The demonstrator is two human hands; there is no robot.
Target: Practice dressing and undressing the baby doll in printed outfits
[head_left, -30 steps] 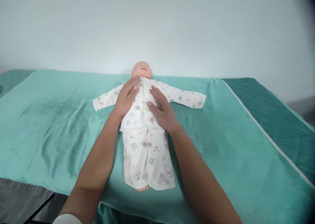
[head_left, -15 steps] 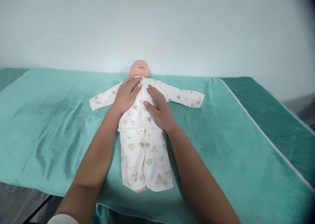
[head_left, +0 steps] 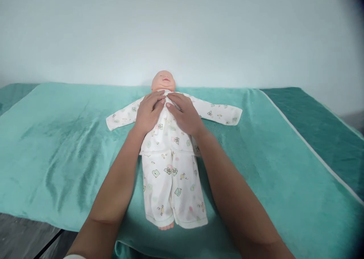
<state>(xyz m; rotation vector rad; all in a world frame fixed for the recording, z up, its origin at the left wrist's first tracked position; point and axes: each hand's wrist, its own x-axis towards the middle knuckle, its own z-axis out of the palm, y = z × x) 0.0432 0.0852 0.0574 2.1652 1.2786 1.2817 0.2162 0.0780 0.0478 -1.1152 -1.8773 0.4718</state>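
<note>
- Where the doll (head_left: 172, 147) lies face-up on the green cloth (head_left: 270, 168), its long axis runs from the head (head_left: 163, 80), near the wall (head_left: 182, 31), to the toes (head_left: 166, 226), nearest the person.
- On the doll's upper chest, just below its chin, the left hand (head_left: 150, 113) and right hand (head_left: 185, 113) lie either side of the midline, about equally near; fingers are loosely extended, clamped on nothing.
- Beyond the doll's outspread sleeves (head_left: 223, 115), cloth stretches away both sides; its near edge passes just past the toes.

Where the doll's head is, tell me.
In the head view, the doll's head is above and slightly left of centre, at the far edge of the green cloth, just beyond the left hand and right hand.
</note>
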